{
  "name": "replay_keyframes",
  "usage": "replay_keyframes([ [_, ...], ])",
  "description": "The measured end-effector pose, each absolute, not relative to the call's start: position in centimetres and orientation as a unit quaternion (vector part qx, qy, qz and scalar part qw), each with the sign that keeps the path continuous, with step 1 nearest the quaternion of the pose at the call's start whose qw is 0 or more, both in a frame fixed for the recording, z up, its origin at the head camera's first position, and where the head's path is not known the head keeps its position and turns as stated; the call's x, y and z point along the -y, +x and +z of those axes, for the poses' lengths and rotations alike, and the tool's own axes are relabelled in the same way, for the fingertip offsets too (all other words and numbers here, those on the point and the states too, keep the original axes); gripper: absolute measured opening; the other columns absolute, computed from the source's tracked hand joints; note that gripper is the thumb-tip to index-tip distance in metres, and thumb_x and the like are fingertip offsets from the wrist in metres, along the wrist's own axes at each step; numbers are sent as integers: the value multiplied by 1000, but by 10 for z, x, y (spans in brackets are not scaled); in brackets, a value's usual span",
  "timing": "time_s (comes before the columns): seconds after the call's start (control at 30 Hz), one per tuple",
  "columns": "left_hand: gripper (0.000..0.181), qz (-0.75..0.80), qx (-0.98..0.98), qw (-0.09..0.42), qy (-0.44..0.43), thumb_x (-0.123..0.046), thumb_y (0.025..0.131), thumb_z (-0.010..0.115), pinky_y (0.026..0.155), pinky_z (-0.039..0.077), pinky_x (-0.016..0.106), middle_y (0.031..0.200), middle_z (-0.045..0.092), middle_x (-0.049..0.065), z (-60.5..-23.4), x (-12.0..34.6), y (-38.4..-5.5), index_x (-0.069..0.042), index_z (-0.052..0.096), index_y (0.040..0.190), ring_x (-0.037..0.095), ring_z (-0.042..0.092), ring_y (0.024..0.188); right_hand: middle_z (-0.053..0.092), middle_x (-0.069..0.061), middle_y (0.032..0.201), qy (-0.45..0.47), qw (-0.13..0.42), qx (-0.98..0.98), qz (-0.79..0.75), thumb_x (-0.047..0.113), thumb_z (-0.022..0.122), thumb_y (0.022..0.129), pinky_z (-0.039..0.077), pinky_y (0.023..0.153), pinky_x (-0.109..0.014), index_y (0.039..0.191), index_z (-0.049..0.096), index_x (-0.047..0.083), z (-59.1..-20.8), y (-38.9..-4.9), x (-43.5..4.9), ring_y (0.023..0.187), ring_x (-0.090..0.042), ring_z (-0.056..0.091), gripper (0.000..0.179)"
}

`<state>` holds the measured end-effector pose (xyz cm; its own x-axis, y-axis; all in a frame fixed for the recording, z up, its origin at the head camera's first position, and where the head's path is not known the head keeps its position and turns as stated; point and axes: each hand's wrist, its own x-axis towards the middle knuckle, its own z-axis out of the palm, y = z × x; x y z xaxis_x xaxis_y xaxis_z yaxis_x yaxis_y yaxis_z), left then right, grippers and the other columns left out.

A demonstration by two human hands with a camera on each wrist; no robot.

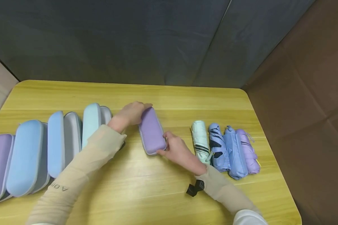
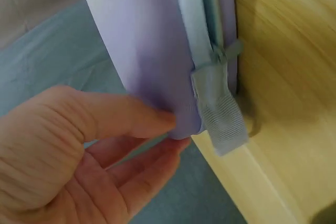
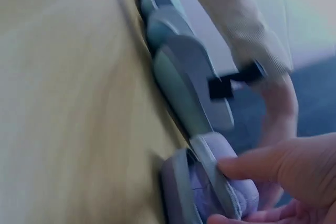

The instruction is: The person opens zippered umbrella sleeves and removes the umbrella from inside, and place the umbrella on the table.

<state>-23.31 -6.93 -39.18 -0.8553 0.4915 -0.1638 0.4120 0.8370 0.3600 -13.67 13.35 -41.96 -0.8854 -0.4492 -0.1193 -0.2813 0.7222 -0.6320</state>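
Observation:
A purple zippered case (image 1: 153, 131) lies at the middle of the table, between both hands. My left hand (image 1: 132, 113) pinches its far end, thumb on one side and fingers on the other. In the left wrist view, a grey fabric tab (image 2: 223, 114) hangs at the end of the zip beside that hand. My right hand (image 1: 180, 151) holds the near end, its thumb on the lid's edge. From the right wrist view, the case (image 3: 210, 179) gapes a little between lid and base. Its inside is mostly hidden.
To the left stand several partly open cases: a purple case (image 1: 0, 165), two blue cases (image 1: 25, 156) and a mint case (image 1: 91, 122). On the right lie folded umbrellas: a mint umbrella (image 1: 200, 137), two blue umbrellas (image 1: 234, 153) and a purple umbrella (image 1: 248, 153).

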Motion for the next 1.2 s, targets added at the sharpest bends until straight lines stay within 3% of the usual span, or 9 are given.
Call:
replay_keyframes([
  [0.13,48,200,-944,123,232,6,81,56,96,42,47,122,56,26,-393,65,-233,8,51,128,39,53,112,56,-5,71,-200,123,-917,-322,19,77,77,43,44,-19,109,51,-5,-421,-130,-126,52,-7,48,48],
  [0.23,46,223,-944,131,205,-10,90,56,99,39,48,125,53,29,-395,60,-229,12,47,129,41,49,117,57,-5,73,-217,131,-915,-315,19,78,76,44,46,-18,106,52,-4,-419,-133,-127,55,-8,49,45],
  [0.33,67,228,-953,138,141,-40,90,56,92,44,49,123,52,31,-397,51,-220,11,43,132,43,51,112,59,-8,79,-244,155,-905,-312,13,78,75,47,54,-17,105,54,-4,-416,-141,-132,63,-11,55,42],
  [0.47,90,204,-969,122,63,-61,77,61,79,49,51,116,49,29,-402,39,-210,6,41,133,43,50,101,61,-13,87,-289,168,-900,-281,6,74,77,49,63,-22,109,56,-5,-411,-152,-139,74,-19,58,39],
  [0.67,91,218,-969,111,28,-50,75,69,79,47,51,116,47,29,-408,37,-205,6,34,137,44,47,104,63,-14,90,-307,136,-906,-259,0,62,84,51,68,-26,111,58,-6,-411,-166,-138,80,-21,61,28],
  [0.93,102,330,-936,123,1,-45,75,71,85,45,58,132,33,34,-409,46,-201,9,18,144,45,43,112,64,-13,87,-285,81,-905,-305,5,63,86,50,61,-18,112,59,-8,-420,-178,-125,76,-20,62,29],
  [1.2,87,464,-879,96,-42,-26,83,64,99,37,53,138,28,36,-412,58,-190,14,15,142,46,39,120,64,-13,82,-225,81,-911,-335,7,60,87,47,52,-16,115,57,-10,-425,-191,-109,66,-16,59,34],
])
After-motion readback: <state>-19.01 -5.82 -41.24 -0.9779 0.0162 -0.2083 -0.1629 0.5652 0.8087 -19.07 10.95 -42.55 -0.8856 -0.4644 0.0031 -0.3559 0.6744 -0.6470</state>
